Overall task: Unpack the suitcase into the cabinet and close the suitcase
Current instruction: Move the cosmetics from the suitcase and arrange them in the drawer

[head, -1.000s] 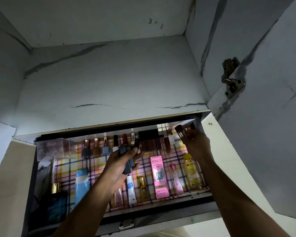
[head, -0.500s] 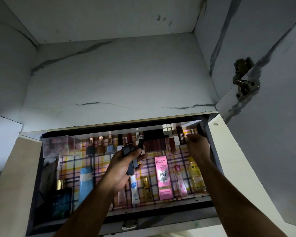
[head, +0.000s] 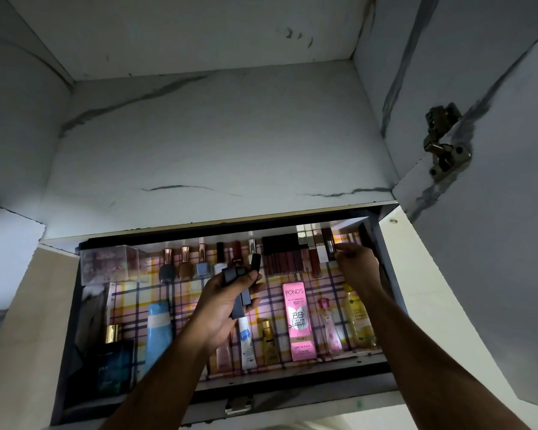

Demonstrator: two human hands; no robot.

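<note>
The open cabinet compartment (head: 292,372) has a plaid liner and holds rows of cosmetics. My left hand (head: 221,308) hovers over its middle, shut on a bunch of dark lipstick tubes (head: 241,285). My right hand (head: 356,266) reaches to the back right corner. Its fingertips touch a dark brown lip tube (head: 327,242) standing at the right end of the back row of lip glosses (head: 288,259). Whether they still pinch it is unclear. The suitcase is out of view.
Nail polish bottles (head: 185,265) and a clear box (head: 109,263) line the back left. A pink Pond's box (head: 298,321), a blue tube (head: 159,333), a yellow bottle (head: 359,321) and a dark perfume box (head: 112,364) lie in front. The cabinet door (head: 494,243) hangs open at right.
My right hand carried the dark brown tube down into the back right corner and set it at the row's end. The left hand stayed over the middle with its tubes.
</note>
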